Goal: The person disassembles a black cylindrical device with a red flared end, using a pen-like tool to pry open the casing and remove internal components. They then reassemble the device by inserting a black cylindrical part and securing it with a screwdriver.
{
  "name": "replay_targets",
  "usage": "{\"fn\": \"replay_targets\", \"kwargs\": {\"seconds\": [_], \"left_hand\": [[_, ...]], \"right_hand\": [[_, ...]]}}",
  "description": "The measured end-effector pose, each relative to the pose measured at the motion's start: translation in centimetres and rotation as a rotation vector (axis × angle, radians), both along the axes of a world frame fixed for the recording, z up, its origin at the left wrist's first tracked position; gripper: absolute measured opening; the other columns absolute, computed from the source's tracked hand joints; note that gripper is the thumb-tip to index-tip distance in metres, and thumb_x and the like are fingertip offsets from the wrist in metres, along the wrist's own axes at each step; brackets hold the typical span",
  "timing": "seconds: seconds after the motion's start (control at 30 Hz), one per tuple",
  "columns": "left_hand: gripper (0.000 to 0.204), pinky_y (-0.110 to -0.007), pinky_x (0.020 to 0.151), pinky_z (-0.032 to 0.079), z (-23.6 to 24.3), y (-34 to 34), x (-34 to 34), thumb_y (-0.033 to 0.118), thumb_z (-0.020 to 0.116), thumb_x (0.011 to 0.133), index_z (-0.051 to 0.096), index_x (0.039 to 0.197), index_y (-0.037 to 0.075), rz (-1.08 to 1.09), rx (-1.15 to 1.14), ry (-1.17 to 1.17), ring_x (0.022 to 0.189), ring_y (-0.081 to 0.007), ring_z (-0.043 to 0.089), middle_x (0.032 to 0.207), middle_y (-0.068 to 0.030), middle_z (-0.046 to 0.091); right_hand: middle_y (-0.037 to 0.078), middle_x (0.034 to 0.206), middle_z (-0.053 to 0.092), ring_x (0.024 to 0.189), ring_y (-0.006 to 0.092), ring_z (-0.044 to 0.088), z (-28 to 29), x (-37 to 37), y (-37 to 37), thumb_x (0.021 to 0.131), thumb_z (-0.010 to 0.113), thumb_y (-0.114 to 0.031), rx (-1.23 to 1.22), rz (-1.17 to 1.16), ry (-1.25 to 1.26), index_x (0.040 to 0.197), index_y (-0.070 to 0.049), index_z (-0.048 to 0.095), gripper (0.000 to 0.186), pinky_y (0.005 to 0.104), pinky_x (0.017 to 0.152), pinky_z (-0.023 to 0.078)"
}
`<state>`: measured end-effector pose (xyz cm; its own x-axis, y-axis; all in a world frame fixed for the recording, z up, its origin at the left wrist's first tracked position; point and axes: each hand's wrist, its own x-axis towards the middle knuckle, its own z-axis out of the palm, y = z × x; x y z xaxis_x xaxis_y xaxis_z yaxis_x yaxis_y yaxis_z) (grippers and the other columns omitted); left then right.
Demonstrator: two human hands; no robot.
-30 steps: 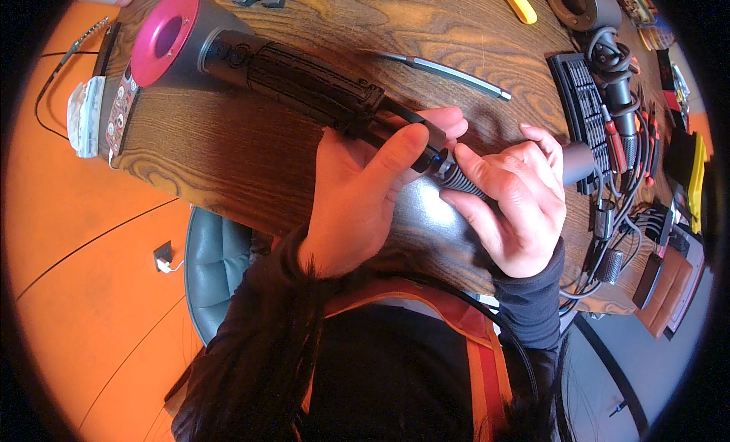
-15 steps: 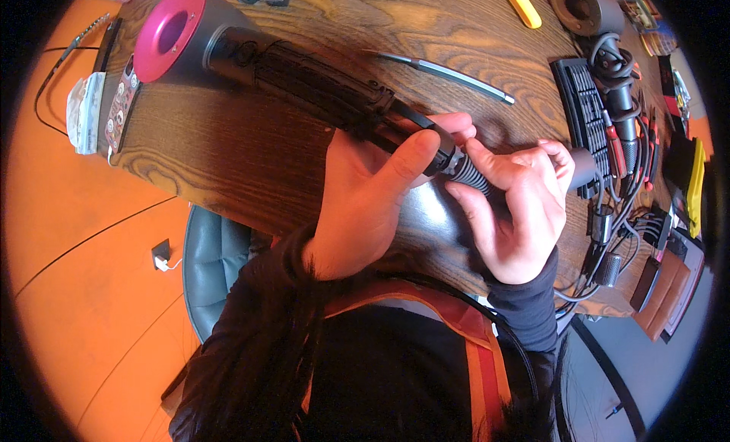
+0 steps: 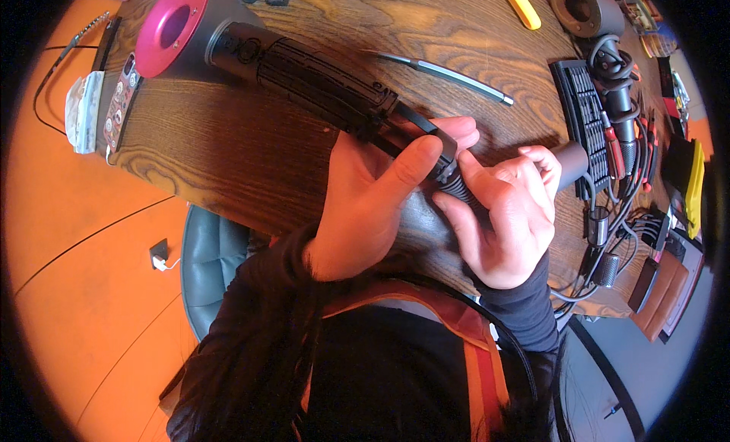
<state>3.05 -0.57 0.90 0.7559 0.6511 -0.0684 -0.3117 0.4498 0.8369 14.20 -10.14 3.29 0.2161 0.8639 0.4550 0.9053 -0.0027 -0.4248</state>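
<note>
A hair dryer with a dark grey head (image 3: 228, 12) and a pink ring (image 3: 166, 33) lies across the far left of the table. Its black inner handle (image 3: 323, 84), with the casing off, slants down toward me. My left hand (image 3: 357, 202) is closed round the handle's lower end, thumb on top and fingertips showing past the far side. At that end, my right hand (image 3: 511, 217) pinches a black ribbed cable sleeve (image 3: 459, 189) between thumb and forefinger. A dark grey cylinder (image 3: 570, 163) shows just beyond my right hand, partly hidden by it.
A slim grey pen-like tool (image 3: 460, 78) lies beyond my hands. To the right are a black slotted tray (image 3: 582, 111), a second dryer (image 3: 582, 12) with coiled cable, and red-handled screwdrivers (image 3: 614, 149). A yellow handle (image 3: 521, 4) lies at the far edge, a phone (image 3: 122, 107) at the left edge.
My right hand has shifted a little left, bringing the ribbed sleeve closer against the handle's end. The left hand and the dryer have barely moved.
</note>
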Motion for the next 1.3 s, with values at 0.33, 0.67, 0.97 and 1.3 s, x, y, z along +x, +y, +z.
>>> {"fn": "replay_targets", "kwargs": {"seconds": [0.33, 0.67, 0.97, 1.3], "left_hand": [[0.029, -0.039, 0.086, 0.046, 0.10, 0.18, 0.01, 0.013, 0.053, 0.084, 0.048, 0.106, -0.004, 0.022, -0.186, 0.012, 0.098, -0.0271, 0.057, 0.107, -0.0218, 0.058], [0.026, -0.041, 0.089, 0.043, 0.56, 0.09, -0.15, 0.010, 0.053, 0.081, 0.041, 0.102, 0.002, 0.055, -0.279, -0.057, 0.098, -0.0293, 0.057, 0.107, -0.0265, 0.056], [0.025, -0.043, 0.093, 0.039, 0.61, 0.13, -0.33, 0.007, 0.053, 0.078, 0.039, 0.098, 0.003, 0.010, -0.327, -0.159, 0.104, -0.0318, 0.054, 0.109, -0.0273, 0.055], [0.029, -0.043, 0.094, 0.038, 0.22, 0.16, -0.50, 0.004, 0.053, 0.078, 0.037, 0.103, 0.003, 0.007, -0.204, -0.163, 0.107, -0.0315, 0.053, 0.110, -0.0263, 0.055]], "right_hand": [[0.008, 0.078, 0.060, 0.072, 0.0221, 0.056, -0.44, 0.40, 0.20, 0.059, 0.077, -0.008, 0.006, 0.068, 0.060, 0.087, 0.000, 0.058, 0.035, 0.0412, 0.089, 0.035], [0.004, 0.079, 0.061, 0.073, 0.0196, 0.054, -0.68, 0.17, 0.36, 0.059, 0.076, -0.013, 0.034, 0.035, 0.082, 0.092, -0.006, 0.059, 0.037, 0.0395, 0.087, 0.034], [0.010, 0.079, 0.059, 0.076, 0.0240, 0.056, -0.39, 0.16, 0.24, 0.059, 0.077, -0.008, 0.021, 0.044, 0.073, 0.089, 0.000, 0.059, 0.037, 0.0435, 0.091, 0.035], [0.004, 0.082, 0.063, 0.076, 0.0199, 0.056, -0.63, 0.18, 0.37, 0.059, 0.076, -0.013, 0.049, 0.021, 0.104, 0.088, -0.006, 0.060, 0.034, 0.0402, 0.090, 0.033]]}}
